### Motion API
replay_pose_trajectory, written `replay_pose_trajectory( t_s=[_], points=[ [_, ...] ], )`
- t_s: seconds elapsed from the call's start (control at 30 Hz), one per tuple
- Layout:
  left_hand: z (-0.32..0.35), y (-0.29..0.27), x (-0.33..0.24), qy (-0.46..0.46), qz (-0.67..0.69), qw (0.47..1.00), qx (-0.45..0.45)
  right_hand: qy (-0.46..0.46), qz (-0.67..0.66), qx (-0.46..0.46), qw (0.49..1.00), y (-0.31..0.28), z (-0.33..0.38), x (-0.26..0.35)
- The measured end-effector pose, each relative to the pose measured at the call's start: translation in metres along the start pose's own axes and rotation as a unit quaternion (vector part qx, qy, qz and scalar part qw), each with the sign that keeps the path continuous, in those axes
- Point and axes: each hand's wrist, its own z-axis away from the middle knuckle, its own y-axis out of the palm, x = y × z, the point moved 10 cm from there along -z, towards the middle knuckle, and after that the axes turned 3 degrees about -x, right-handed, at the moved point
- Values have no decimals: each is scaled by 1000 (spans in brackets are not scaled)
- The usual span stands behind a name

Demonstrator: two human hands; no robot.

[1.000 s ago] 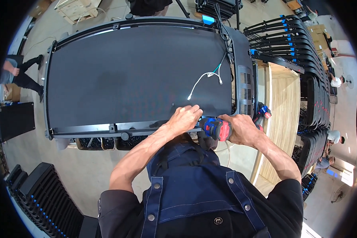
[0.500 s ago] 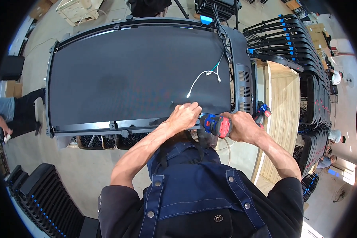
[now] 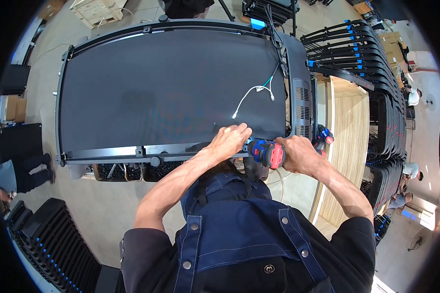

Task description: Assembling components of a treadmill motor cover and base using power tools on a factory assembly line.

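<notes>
In front of me lies a treadmill deck with a black belt (image 3: 171, 88) and a dark vented motor cover (image 3: 300, 105) at its right end. My right hand (image 3: 300, 154) grips a red-and-blue cordless power driver (image 3: 269, 153), its nose pointing left at the deck's near side rail (image 3: 107, 155). Over that rail, just left of the tool's nose, my left hand (image 3: 230, 140) is closed with curled fingers; whatever it pinches is hidden. A white cable (image 3: 239, 103) with plugs lies on the belt beyond my hands.
A second red-and-blue power tool (image 3: 323, 135) sits beyond my right hand, by a wooden crate (image 3: 347, 151). Black frames (image 3: 340, 53) are stacked at right, more black parts (image 3: 63, 249) at lower left. Bins of small hardware (image 3: 124, 172) stand under the near rail. A person (image 3: 27, 176) is at left.
My hands and the driver keep nearly the same place at the rail. At far left, the other person has moved lower in the picture, and a black panel now shows there.
</notes>
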Motion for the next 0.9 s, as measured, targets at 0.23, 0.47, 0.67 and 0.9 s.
replay_pose_trajectory(
  t_s=[0.23, 0.47, 0.67, 0.9],
  points=[
    [2, 4, 2, -11, 16, 999, 34, -58, 24, 36, 997, 5, -8, 6],
    [0, 7, 2, -15, 8, 999, 48, -78, 65, 68, 993, -7, -21, 22],
    [-1, 10, 4, -14, 6, 999, 34, -55, 83, 128, 987, -3, -29, 21],
    [0, 12, 6, 8, -10, 1000, 1, -29, 78, 153, 985, -4, -32, 28]
  ],
)
